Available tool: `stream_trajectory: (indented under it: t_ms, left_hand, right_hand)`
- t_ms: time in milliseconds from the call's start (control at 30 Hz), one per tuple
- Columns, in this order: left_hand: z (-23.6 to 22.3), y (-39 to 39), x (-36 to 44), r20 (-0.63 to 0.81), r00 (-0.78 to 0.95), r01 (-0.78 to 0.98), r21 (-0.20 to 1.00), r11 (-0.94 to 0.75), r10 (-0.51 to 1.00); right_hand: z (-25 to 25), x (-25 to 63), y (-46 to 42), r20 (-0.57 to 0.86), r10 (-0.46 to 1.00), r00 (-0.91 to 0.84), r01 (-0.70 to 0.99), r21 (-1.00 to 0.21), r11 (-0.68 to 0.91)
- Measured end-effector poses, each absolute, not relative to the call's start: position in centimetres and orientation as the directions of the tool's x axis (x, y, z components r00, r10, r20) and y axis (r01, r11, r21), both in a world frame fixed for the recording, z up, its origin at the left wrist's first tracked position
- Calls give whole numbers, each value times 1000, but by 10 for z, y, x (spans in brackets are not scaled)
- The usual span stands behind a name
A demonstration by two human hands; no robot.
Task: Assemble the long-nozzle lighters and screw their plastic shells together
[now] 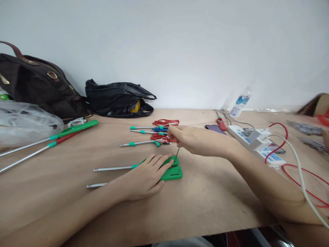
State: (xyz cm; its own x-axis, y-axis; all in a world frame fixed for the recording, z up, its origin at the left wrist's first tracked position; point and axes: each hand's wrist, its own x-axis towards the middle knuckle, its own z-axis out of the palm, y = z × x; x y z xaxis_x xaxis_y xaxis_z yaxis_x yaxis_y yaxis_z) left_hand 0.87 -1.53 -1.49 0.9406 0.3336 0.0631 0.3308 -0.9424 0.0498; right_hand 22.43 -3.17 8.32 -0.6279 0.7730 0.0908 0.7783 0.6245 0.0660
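Note:
Two green plastic handles (174,174) lie side by side on the brown-covered table, each with a slot near its right end. Silver metal tubes (112,168) run out from them to the left. My left hand (150,173) rests flat across both handles, fingers stretched out and pressing from above. In my right hand (186,139), closed in a pinch, is a tool with a thin metal shaft (178,152). Its tip meets the end of the farther handle; the grip is hidden by my fingers. Behind lie several silver tubes with teal fittings (138,143) and red handles (167,122).
Longer green and red poles (33,152) lie at left, beside a clear plastic bag (25,123), dark handbag (43,89) and black plastic bag (115,99). At right are power strips (269,156) with cables, a phone (215,129), a red-handled tool (221,124) and a water bottle (241,102).

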Motion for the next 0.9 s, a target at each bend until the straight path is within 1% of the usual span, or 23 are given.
stream_trajectory:
  t_ms: [100,167,233,333,400,433,467,567,633,700,800,900]
  left_hand:
    - [-14,-16,9,54,940,334,41,-942,336]
    - [-13,-16,9,46,942,332,31,-943,333]
    - [-13,-16,10,42,943,329,27,-944,329]
    - [-12,-16,10,28,942,335,28,-942,335]
    - [-11,-16,10,17,940,340,27,-940,340]
    - [-11,-16,10,14,940,340,26,-940,340]
    - [-11,-16,10,17,940,340,28,-940,340]
    - [-12,-16,10,42,941,335,35,-942,336]
    - [-13,-15,9,55,941,332,31,-943,333]
    - [-14,-15,8,65,942,329,28,-944,331]
    - [-15,-14,8,79,941,326,40,-945,328]
    - [-14,-15,9,66,941,330,39,-943,332]
  right_hand:
    - [75,217,-26,135,823,-552,829,195,524]
    - [71,214,-23,160,818,-552,827,230,513]
    - [71,215,-24,171,784,-597,801,184,570]
    - [79,223,-31,140,732,-666,743,39,668]
    - [83,226,-33,119,735,-668,739,-14,674]
    - [84,226,-32,118,747,-655,751,-9,660]
    - [84,224,-31,125,763,-635,770,18,638]
    - [79,217,-24,158,805,-572,819,154,552]
    - [77,215,-23,172,815,-554,829,209,520]
    - [78,216,-27,166,803,-573,816,204,540]
    - [85,220,-34,120,791,-599,798,163,580]
    - [87,220,-33,105,832,-544,831,206,517]
